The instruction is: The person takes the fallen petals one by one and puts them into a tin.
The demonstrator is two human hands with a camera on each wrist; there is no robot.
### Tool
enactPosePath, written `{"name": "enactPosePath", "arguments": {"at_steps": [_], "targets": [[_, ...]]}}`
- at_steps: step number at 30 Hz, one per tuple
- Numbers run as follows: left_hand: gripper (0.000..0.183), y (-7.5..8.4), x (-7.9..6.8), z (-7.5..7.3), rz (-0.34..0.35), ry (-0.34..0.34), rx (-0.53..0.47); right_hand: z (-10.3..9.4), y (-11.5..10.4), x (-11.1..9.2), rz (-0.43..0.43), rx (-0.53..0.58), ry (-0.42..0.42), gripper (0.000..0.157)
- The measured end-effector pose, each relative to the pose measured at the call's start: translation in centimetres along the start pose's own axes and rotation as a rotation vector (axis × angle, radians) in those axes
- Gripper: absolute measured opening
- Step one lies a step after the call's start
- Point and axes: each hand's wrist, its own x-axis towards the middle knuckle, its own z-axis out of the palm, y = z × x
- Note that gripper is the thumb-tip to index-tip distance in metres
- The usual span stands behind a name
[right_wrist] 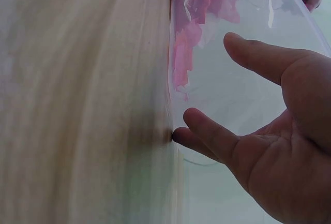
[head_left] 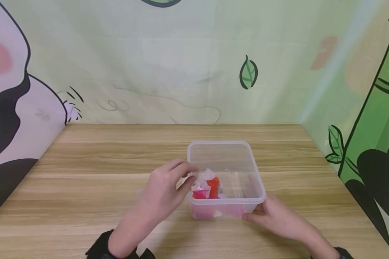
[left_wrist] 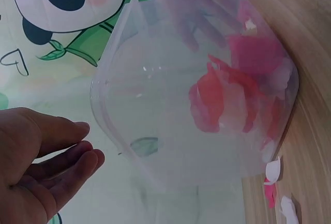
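Observation:
A clear plastic box [head_left: 227, 201] without a lid stands on the wooden table. Red, pink and white scraps [head_left: 213, 183], thin like petals or paper, lie in its left part and along its front. At the left rim, my left hand [head_left: 166, 189] hovers with loosely bent fingers; the left wrist view shows nothing between thumb and fingertips, and a gap to the box. My right hand [head_left: 275, 217] is at the box's front right corner. Seen from the right wrist, its thumb and fingers are spread along the box wall [right_wrist: 243, 84].
Beside the box, the left wrist view shows a white scrap [left_wrist: 273, 170], a pink scrap [left_wrist: 269, 194] and another white scrap [left_wrist: 289, 210] on the tabletop. A printed cloth [head_left: 181, 72] with panda and bamboo drawings rises behind the table and at both sides.

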Motion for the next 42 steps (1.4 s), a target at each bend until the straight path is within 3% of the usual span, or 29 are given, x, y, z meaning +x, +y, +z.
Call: {"name": "enactPosePath", "arguments": {"at_steps": [6, 11, 16, 23, 29, 32, 42], "targets": [[0.016, -1.1, 0.3, -1.1, -0.107, -0.002, 0.081, 0.0, 0.0, 0.0, -0.003, 0.002, 0.000, 0.072], [0.013, -2.4, 0.2, -1.9, -0.254, -0.060, 0.156, 0.0, 0.0, 0.1, -0.004, 0.015, -0.006, 0.073], [0.011, -3.4, 0.1, -2.5, -0.343, -0.137, 0.228, 0.0, 0.0, 0.0, -0.006, 0.013, -0.006, 0.072], [0.007, -4.4, -0.1, -3.4, -0.459, -0.318, 0.359, 0.0, 0.0, 0.0, -0.003, 0.001, 0.002, 0.078], [0.015, -5.3, -0.4, -4.0, -0.599, -0.553, 0.377, 0.0, -0.1, 0.1, 0.003, -0.011, 0.002, 0.070], [0.018, -5.9, -0.6, -4.0, -0.653, -0.633, 0.375, 0.0, -0.1, 0.1, 0.005, -0.009, 0.000, 0.065], [0.017, -7.4, -1.5, -3.8, -0.737, -0.745, 0.355, -0.1, 0.0, 0.1, 0.005, 0.014, -0.010, 0.061]]}}
